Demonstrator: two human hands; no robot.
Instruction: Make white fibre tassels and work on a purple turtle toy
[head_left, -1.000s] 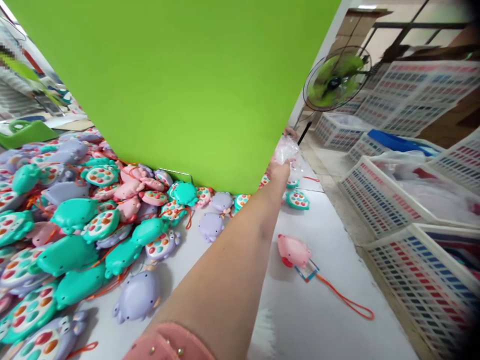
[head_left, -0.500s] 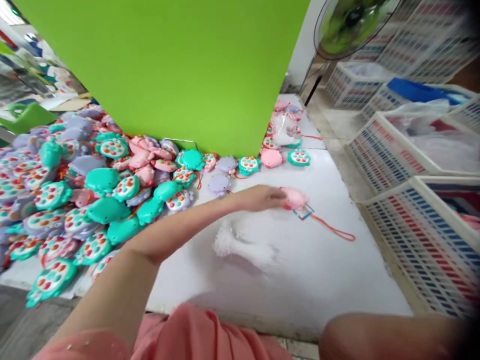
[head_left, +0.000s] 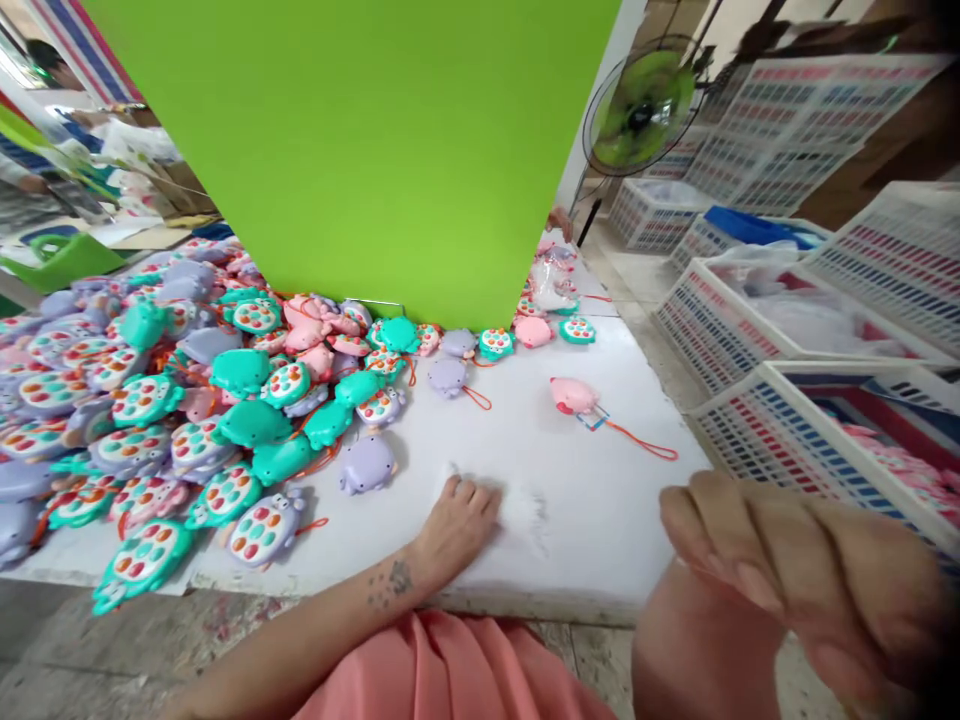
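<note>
My left hand [head_left: 461,515] rests on the white tabletop, its fingers curled over the left end of a bundle of thin white strands [head_left: 525,512]. The strands fan out to the right of the knuckles. My right hand [head_left: 802,570] is raised close to the camera at the right, fingers bent in and pressed together; anything inside it is hidden. Beyond both hands lies a pink animal-shaped toy [head_left: 574,394] with a small card tag [head_left: 592,418] and an orange cord [head_left: 643,441] stretched to the right. A lilac toy [head_left: 368,464] is left of my left hand.
A heap of teal, lilac and pink toys [head_left: 247,425] covers the table's left side. Behind stands a green panel [head_left: 360,150]. White plastic crates [head_left: 772,400] line the floor at right, near a fan [head_left: 641,115]. Another person's hand [head_left: 559,222] shows past the panel.
My left hand has left the pink toy and come back to the white strands. My right hand has risen into view at the right. The camera view has shifted.
</note>
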